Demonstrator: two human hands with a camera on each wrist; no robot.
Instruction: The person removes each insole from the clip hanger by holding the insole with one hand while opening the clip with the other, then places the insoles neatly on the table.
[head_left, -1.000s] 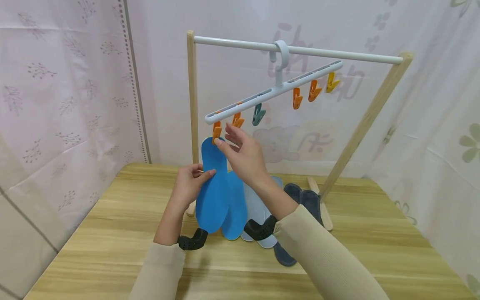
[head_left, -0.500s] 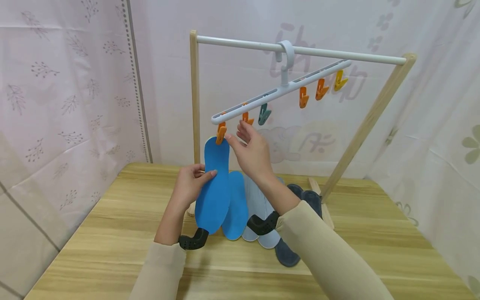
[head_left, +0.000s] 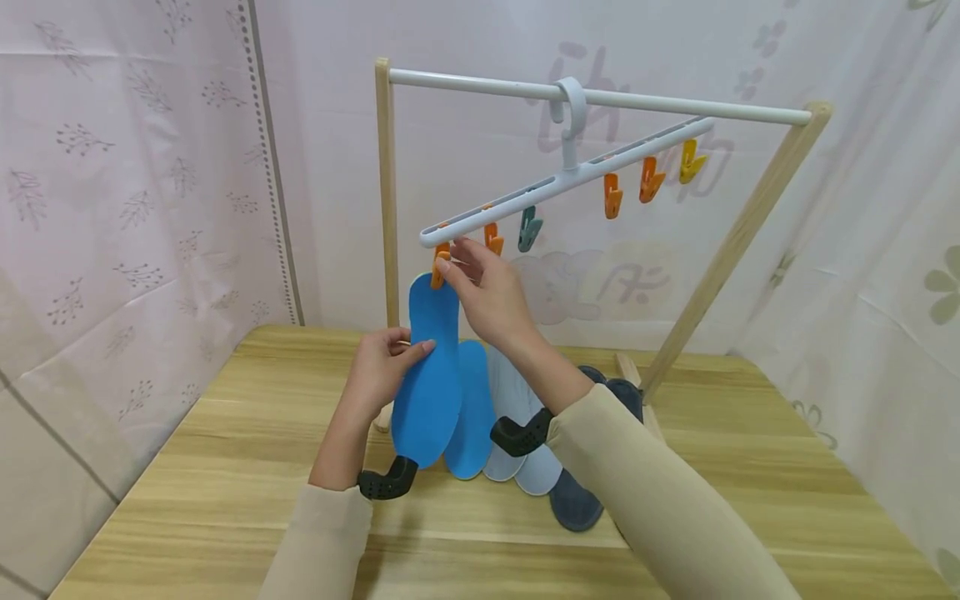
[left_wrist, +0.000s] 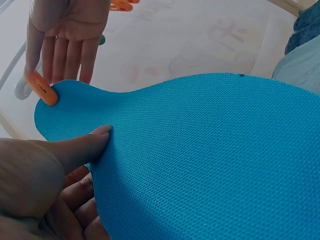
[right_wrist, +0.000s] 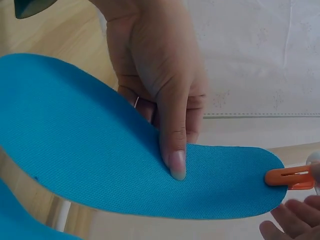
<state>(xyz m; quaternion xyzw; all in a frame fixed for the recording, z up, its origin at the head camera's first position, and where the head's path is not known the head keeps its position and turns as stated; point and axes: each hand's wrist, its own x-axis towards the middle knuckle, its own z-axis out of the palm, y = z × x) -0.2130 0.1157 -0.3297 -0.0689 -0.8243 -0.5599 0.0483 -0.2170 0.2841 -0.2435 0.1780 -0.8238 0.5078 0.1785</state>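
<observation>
A blue insole (head_left: 427, 383) hangs upright, its upper end between the jaws of an orange clip (head_left: 440, 267) on the left end of the white hanger (head_left: 570, 177). My left hand (head_left: 380, 367) pinches the insole's left edge, thumb lying on the blue face and fingers behind, as the left wrist view shows. My right hand (head_left: 495, 300) holds the clip, thumb on its front and index finger behind. In the right wrist view the clip's orange tip (right_wrist: 280, 177) overlaps the insole's rounded end.
Another blue insole (head_left: 471, 417), grey insoles (head_left: 538, 471) and dark insoles (head_left: 576, 504) lie on the wooden table (head_left: 240, 433). The hanger hooks over the rack's white rod (head_left: 675, 103). A green clip (head_left: 529, 229), a yellow clip (head_left: 692, 162) and several orange ones hang along it.
My right thumb has come off the orange clip and then returned to it. The hanger has shifted slightly right. My left hand keeps its pinch on the insole.
</observation>
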